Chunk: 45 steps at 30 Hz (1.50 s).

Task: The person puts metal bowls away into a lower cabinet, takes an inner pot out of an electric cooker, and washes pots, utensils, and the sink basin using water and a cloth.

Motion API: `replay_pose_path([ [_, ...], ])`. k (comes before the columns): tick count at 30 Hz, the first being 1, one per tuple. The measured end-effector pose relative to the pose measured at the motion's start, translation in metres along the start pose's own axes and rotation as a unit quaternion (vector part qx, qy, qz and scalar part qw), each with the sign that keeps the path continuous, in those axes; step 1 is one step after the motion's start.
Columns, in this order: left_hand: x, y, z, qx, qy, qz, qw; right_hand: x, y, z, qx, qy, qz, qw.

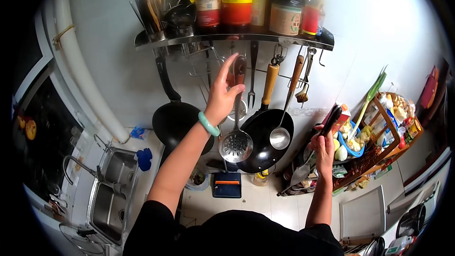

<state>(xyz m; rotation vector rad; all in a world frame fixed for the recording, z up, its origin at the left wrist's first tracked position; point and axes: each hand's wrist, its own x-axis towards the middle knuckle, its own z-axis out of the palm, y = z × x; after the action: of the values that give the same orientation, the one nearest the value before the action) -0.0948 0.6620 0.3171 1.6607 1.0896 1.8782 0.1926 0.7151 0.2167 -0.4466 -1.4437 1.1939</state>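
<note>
My left hand (222,96), with a pale green bangle (208,124) on its wrist, is raised below the wall shelf. Its thumb presses on the brown handle of a perforated skimmer (236,146), which hangs head down; the index finger points up beside the handle. Some of the other fingers are hidden. Lower at the right, my right hand (323,149) is closed around a spatula (300,174), its black handle end up and its metal blade pointing down to the left. Beside the skimmer hang a ladle (279,137) and a black wok (260,159).
Bottles (237,2) and a utensil holder stand on the metal shelf (227,39). Another black pan (177,125), a fork (252,80) and a brush (302,96) hang below it. A double sink (108,208) lies left; a wooden rack (379,149) with food stands right.
</note>
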Motion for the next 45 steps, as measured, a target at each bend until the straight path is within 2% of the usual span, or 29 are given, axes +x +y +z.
replay_pose_path([
  [5, 0.011, -0.013, 0.005, 0.013, 0.0, -0.009, 1.0, 0.002, 0.007, -0.015, 0.051, 0.0, 0.013, 0.999],
  [8, 0.017, -0.028, 0.003, 0.033, 0.008, -0.012, 0.999, 0.006, 0.006, -0.017, 0.036, 0.002, 0.009, 0.999],
  [14, 0.026, -0.033, 0.007, 0.001, 0.064, -0.023, 0.998, 0.015, 0.008, -0.025, 0.035, -0.01, 0.003, 0.999],
  [19, 0.037, -0.045, 0.005, -0.027, 0.032, -0.015, 0.999, 0.03, 0.01, -0.025, -0.001, -0.018, -0.009, 1.0],
  [26, 0.039, -0.052, 0.0, -0.01, 0.031, -0.077, 0.997, 0.054, 0.0, -0.022, -0.022, -0.021, -0.015, 0.999],
  [31, 0.046, -0.046, 0.0, -0.01, -0.001, -0.132, 0.991, 0.074, 0.012, -0.028, -0.014, -0.011, 0.018, 1.0],
  [36, 0.052, -0.032, 0.001, -0.111, 0.004, -0.125, 0.986, 0.096, 0.017, -0.025, 0.014, -0.031, 0.023, 0.999],
  [45, 0.056, -0.04, -0.003, -0.114, 0.02, -0.119, 0.986, 0.124, 0.021, -0.009, -0.022, -0.044, -0.005, 0.999],
])
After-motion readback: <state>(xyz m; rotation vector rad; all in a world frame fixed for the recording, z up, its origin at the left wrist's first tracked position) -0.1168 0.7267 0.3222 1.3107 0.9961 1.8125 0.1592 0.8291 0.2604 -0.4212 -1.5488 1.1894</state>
